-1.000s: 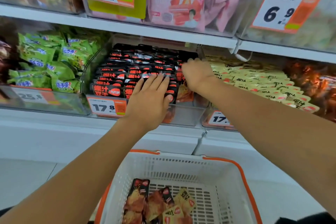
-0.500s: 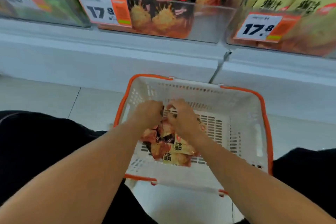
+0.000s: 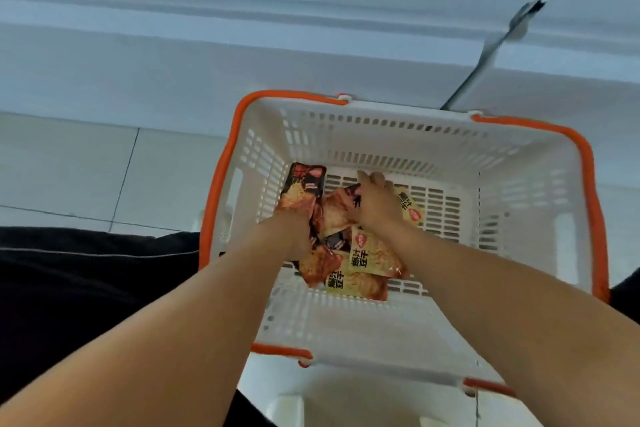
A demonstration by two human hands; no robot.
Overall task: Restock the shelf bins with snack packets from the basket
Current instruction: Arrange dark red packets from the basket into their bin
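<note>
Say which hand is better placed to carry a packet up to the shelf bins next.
Left, probably. The left hand already grips a black packet lifted off the pile, while the right hand lies among the packets in the basket, grip unclear.

Both hands down in the basket (image 3: 533, 163): left hand (image 3: 291, 232) grips a dark packet (image 3: 303, 189), right hand (image 3: 375, 201) on the pile (image 3: 360, 263).

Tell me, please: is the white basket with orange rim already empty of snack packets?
No, several snack packets lie on the floor of the basket, under the left hand and right hand.
</note>
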